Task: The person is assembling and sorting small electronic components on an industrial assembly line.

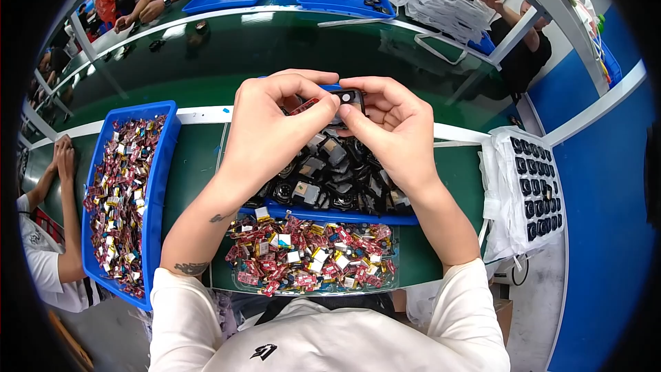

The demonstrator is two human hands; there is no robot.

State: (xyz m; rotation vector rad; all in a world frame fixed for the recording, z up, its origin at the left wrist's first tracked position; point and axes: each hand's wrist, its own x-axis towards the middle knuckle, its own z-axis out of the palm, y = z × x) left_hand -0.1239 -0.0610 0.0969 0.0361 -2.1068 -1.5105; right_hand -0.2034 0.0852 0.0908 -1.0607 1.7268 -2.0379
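Both hands are raised in front of me over a blue tray (pixel 344 218) heaped with small black plastic casings (pixel 310 193). My right hand (pixel 394 120) is closed around one small black casing (pixel 353 97), its thumb pressed near the lower edge. From the other side my left hand (pixel 279 117) meets it, the thumb tip touching the casing. A small red circuit board (pixel 303 106) shows between my left thumb and fingers, partly hidden by them. Nearer to me lies a pile of red circuit boards with white and yellow battery-like parts (pixel 313 255) in a clear tray.
A long blue tray (pixel 170 165) full of similar boards stands at the left. At the right, a stack of white trays (pixel 506 193) holds black casings in rows. Across the green conveyor (pixel 275 48) people work beside blue trays (pixel 344 0); another person's hands (pixel 63 155) rest at far left.
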